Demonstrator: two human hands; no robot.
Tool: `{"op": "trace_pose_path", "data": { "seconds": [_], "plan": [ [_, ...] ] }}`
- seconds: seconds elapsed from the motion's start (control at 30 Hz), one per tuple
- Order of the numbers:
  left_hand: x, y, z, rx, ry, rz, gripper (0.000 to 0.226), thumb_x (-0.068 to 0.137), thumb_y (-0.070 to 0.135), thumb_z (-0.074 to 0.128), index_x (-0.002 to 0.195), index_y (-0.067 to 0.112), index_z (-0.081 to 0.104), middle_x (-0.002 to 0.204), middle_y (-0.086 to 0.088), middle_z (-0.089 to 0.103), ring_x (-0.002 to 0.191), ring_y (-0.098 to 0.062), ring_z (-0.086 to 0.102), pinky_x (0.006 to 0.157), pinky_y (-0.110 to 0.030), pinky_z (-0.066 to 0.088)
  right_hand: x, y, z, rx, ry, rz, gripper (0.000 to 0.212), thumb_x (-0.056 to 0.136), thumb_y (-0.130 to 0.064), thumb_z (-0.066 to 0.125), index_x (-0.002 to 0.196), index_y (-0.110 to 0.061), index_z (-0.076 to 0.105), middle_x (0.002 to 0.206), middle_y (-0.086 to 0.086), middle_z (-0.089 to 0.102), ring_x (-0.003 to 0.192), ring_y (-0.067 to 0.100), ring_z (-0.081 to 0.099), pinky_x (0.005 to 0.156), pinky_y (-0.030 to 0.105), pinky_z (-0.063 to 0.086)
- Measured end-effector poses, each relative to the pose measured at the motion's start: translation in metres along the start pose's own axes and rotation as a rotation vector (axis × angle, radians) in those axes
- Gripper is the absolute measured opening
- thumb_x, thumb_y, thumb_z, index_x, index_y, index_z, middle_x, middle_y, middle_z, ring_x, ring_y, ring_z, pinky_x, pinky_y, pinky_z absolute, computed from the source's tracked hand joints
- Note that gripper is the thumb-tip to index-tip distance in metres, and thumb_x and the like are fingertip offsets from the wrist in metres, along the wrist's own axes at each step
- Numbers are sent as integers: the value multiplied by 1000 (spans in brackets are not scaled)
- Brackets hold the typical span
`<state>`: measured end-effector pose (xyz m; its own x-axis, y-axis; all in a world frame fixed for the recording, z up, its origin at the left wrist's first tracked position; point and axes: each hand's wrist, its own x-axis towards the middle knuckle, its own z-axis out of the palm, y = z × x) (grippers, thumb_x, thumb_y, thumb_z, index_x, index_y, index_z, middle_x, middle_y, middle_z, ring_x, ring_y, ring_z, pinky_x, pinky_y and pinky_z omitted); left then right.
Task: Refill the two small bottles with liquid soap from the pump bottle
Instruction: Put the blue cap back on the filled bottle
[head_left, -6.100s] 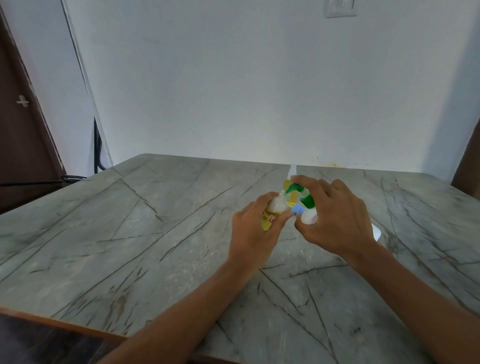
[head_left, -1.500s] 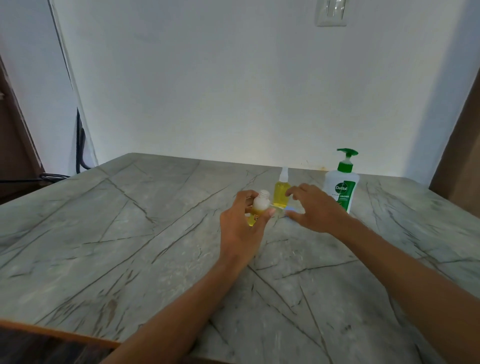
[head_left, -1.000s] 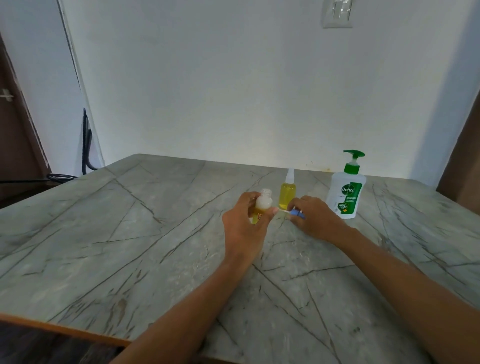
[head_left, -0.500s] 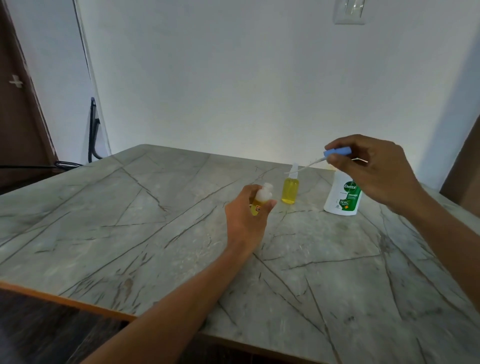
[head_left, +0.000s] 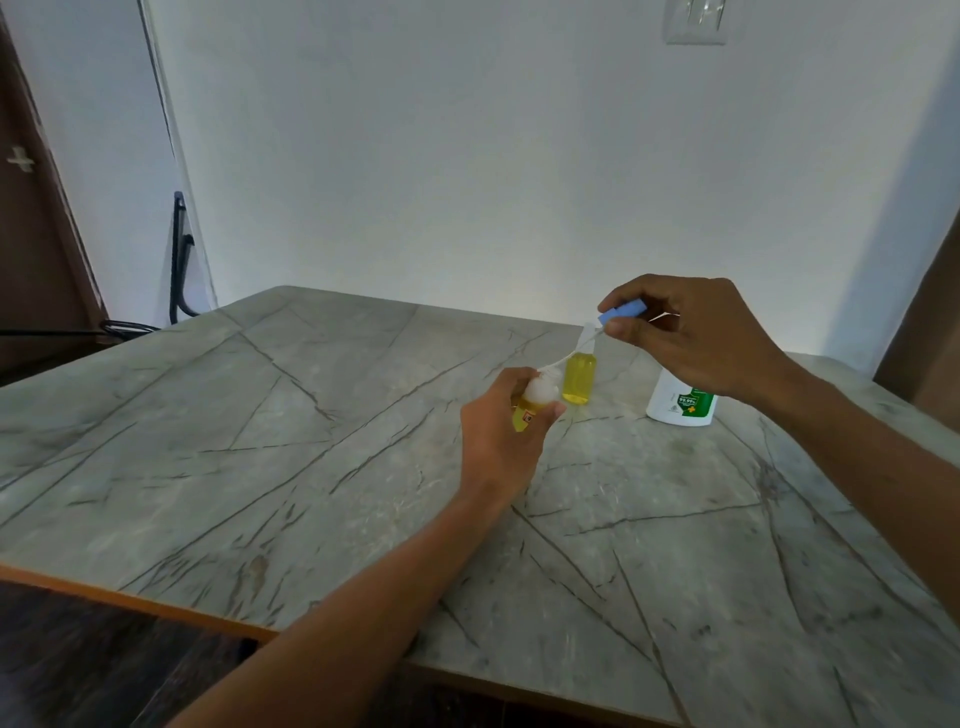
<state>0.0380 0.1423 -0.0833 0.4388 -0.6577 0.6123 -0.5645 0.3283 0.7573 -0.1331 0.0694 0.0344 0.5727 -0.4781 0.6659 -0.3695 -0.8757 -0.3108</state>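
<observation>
The pump bottle (head_left: 680, 404), white with a green label, stands upright on the grey veined tabletop (head_left: 311, 467), and only its lower body shows. The right grip (head_left: 696, 338) hangs above and in front of it and hides the pump head. That right grip is clenched in a pinch, thumb and forefinger grasping a small blue spray cap (head_left: 622, 313), while the other fingers curl behind.

From the cap a thin white tube (head_left: 563, 359) slants down and to the left of the pump bottle. It ends at the mouth of the small bottle (head_left: 530, 404) that the left grip (head_left: 506, 431) grasps. Whether the tube's tip is already inside that mouth I cannot tell, because the frame is slightly blurred there.

This held bottle is uncapped, with a white neck, yellow liquid and a small label. It is tilted a little, well to the left of the pump bottle and nearer the person. The left grip wraps round its lower body from behind, thumb on the side facing the pump bottle.

The second small bottle (head_left: 577, 382) stands upright on the tabletop between the held bottle and the pump bottle, apart from both. It is nearly full of yellow liquid and carries a clear top.

A plain white wall (head_left: 467, 156) rises behind the pump bottle, with a switch plate (head_left: 696, 21) high above it.
</observation>
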Motion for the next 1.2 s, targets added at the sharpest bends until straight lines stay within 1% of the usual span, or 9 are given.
{"op": "trace_pose_path", "data": {
  "seconds": [0.2, 0.27, 0.43, 0.57, 0.7, 0.87, 0.93, 1.03, 1.2],
  "plan": [
    [1, 0, 0, -7, 19, -1, 38, 78, 32, 75, 111, 22, 59, 100, 13, 63, 90, -3, 60, 74, -6, 46, 3, -5, -5, -18, 42, -40, 15, 87, -22, 69, 100, -14, 72, 94, -8, 70, 85, -6, 63, 71, 1, 41],
    [1, -1, -1, 10, 22, -18, 39, 78, 33, 74, 112, 22, 58, 100, 14, 61, 89, -3, 58, 72, -4, 43, 3, -5, -5, -25, 41, -45, 15, 87, -22, 69, 100, -14, 71, 94, -8, 71, 86, -3, 63, 72, 1, 41],
    [1, 0, 0, 17, 27, -17, 39, 79, 33, 74, 112, 22, 58, 100, 12, 63, 88, -3, 59, 72, -5, 44, 3, -1, -2, -46, 3, -33, 14, 87, -23, 69, 100, -19, 70, 94, -8, 70, 80, -13, 61, 70, 1, 41],
    [0, 2, 0, 35, -1, -18, 40, 79, 34, 73, 114, 23, 57, 99, 18, 58, 85, 2, 55, 68, 0, 39, 5, 0, 6, -30, -35, -32, 18, 84, -23, 72, 102, -21, 69, 93, -6, 70, 83, -6, 63, 69, 3, 44],
    [0, 2, 2, 58, -11, 9, 42, 79, 35, 73, 116, 21, 58, 104, 14, 62, 89, 0, 56, 69, 0, 38, 12, -5, 13, -16, -129, -31, 25, 78, -22, 78, 100, -20, 67, 90, -5, 69, 79, 8, 65, 70, 10, 50],
    [-1, 1, 2, 43, -3, 34, 42, 80, 35, 73, 115, 19, 59, 105, 6, 67, 89, -7, 61, 75, -11, 48, 21, -10, 23, -72, -298, -74, 22, 80, -13, 76, 100, -19, 70, 92, -3, 70, 80, 5, 64, 74, 16, 51],
    [-1, 1, 2, 52, 1, 34, 40, 80, 36, 72, 114, 20, 59, 102, 7, 67, 86, -6, 61, 73, -9, 47, 23, -10, 28, -127, -360, -90, 21, 82, -13, 75, 102, -18, 70, 94, -1, 71, 82, 9, 65, 77, 24, 52],
    [0, 0, 3, 58, -2, 32, 41, 81, 37, 72, 116, 20, 59, 102, 7, 67, 86, -7, 61, 73, -10, 48, 24, -11, 33, -148, -403, -86, 20, 83, -13, 74, 101, -18, 70, 94, -1, 71, 82, 8, 64, 78, 26, 52],
    [-1, -1, 2, 48, 14, 61, 38, 81, 36, 72, 113, 18, 60, 96, 7, 68, 83, -6, 62, 71, -14, 51, 29, -12, 34, -174, -402, -36, 16, 83, -31, 72, 89, -16, 70, 75, -7, 68, 68, 6, 63, 60, 15, 45]
  ]
}}
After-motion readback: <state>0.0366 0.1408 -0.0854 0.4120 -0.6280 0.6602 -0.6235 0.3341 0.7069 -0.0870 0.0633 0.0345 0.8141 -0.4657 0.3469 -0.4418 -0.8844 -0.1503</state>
